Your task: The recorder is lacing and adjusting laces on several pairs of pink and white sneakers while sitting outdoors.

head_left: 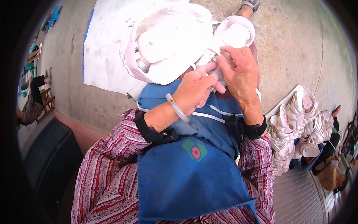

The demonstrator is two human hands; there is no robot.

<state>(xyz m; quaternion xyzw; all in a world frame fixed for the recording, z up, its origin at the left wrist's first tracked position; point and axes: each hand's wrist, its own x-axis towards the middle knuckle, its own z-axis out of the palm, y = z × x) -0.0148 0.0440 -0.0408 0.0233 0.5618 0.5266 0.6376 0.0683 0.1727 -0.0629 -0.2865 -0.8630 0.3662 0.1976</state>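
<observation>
Both grips are closed on the same piece of work: the left hand [194,89] curls its fingers around the lower edge of a pale pink and white sandal [227,39], thumb pressed toward the other hand, while the right hand [240,72] pinches a strap of that sandal between its fingertips [223,56]. The two hands touch each other at the thumbs. The sandal sits above the person's lap, sole side tilted up, just right of a large white bundle [167,41] of similar pale sandal parts, which it touches.

The left wrist wears a pale bangle [177,108] and, further down the forearm, a black strap [151,130]; the right wrist carries a black band [254,130]. Both forearms come out of red and white striped sleeves [119,145]. A blue apron [190,175] with a small green and red emblem covers the lap under the hands and hides the knees.

Beyond the bundle a white sheet [102,56] lies spread on the concrete floor [291,41], with a blue edge showing along its left side. A sandalled foot [249,5] shows at the top, just past the held sandal. To the right, well apart from the hands, a heap of finished pale sandals [294,127] is stacked in and over a blue basin [304,164], and another person [330,168] sits beside it. At the far left another seated person [31,100] rests by a small wooden stool [46,100]. A dark bench [48,156] runs along the lower left.
</observation>
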